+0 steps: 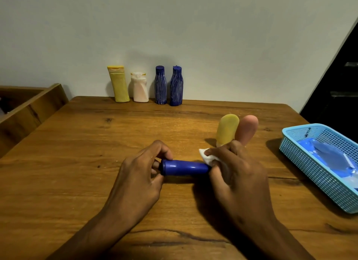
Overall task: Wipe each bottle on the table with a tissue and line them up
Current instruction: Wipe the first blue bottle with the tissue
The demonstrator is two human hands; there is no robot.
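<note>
Blue bottle (185, 167): it lies on its side at the near middle of the table (77, 143), pointing left to right, held at both ends between your hands.
Left hand (139, 174): your fingers curl round the bottle's left end and pinch it there, a narrow hold; if you rub hard, the smooth bottle may twist or slide out.
Right hand (236, 168): it clamps the tissue (208, 156) against the bottle's right end. The tissue is a small wad, mostly hidden, so I cannot tell how much clean face is left.
Waiting bottles: a yellow bottle (227, 130) and a pink bottle (248, 130) stand just beyond your right hand; a wide wiping stroke may knock them over.
Finished row: four bottles (145, 85) stand along the far edge by the wall; a careless set-down may topple the rightmost one.
Basket (310, 168): at the right edge, well clear of your elbow for now.
</note>
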